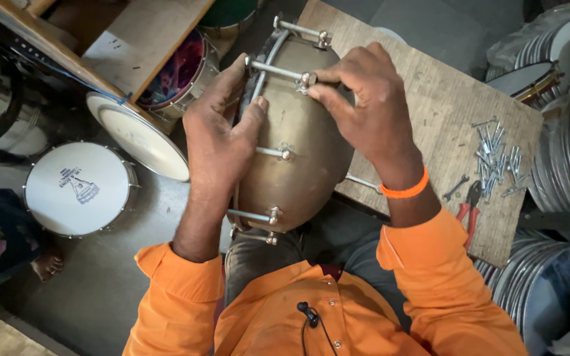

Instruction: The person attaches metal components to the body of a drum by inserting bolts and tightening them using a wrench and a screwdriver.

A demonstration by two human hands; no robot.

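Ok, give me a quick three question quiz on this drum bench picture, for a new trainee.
1. True or false: the right hand pinches a nut on a tension rod of the brass drum shell.
2. Which tool has red handles: A wrench, B pliers, C hammer?
3. What lies in a loose pile on the board?

Key: 1 true. 2 B. 3 metal bolts.
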